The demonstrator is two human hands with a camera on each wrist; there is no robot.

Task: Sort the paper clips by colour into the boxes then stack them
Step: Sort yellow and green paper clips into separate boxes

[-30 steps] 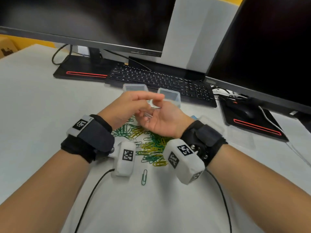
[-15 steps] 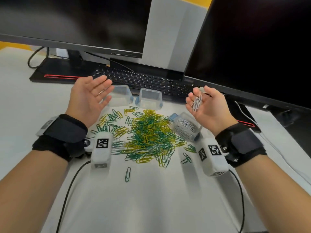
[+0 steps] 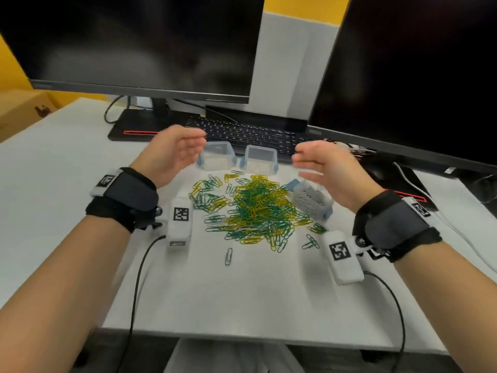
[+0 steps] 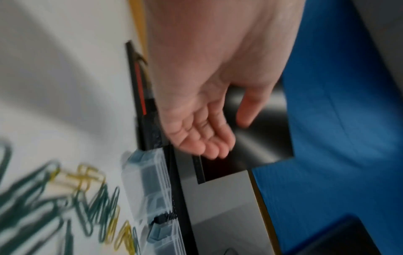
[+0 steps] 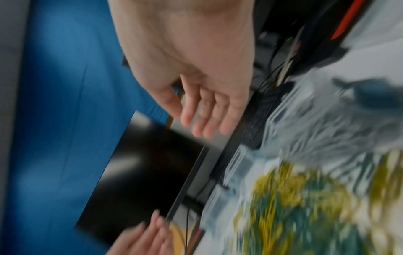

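A heap of green and yellow paper clips lies mid-table, blurred in the left wrist view as paper clips. Behind it stand two clear boxes with blue clasps, one on the left and one on the right. A third clear box, filled with silver clips, lies tilted at the heap's right. My left hand hovers by the left box, fingers straight, holding nothing. My right hand hovers above the silver-clip box, palm inward and blurred. Both wrist views show my left hand and my right hand empty.
A black keyboard runs right behind the boxes, under two dark monitors. A monitor base with a red stripe sits at back left, and a mouse and cables at right. One stray clip lies nearer me.
A second ago my hands met over the heap, then parted with silver clips in the right. Now both have swung inward, and the right hand no longer shows any clips.
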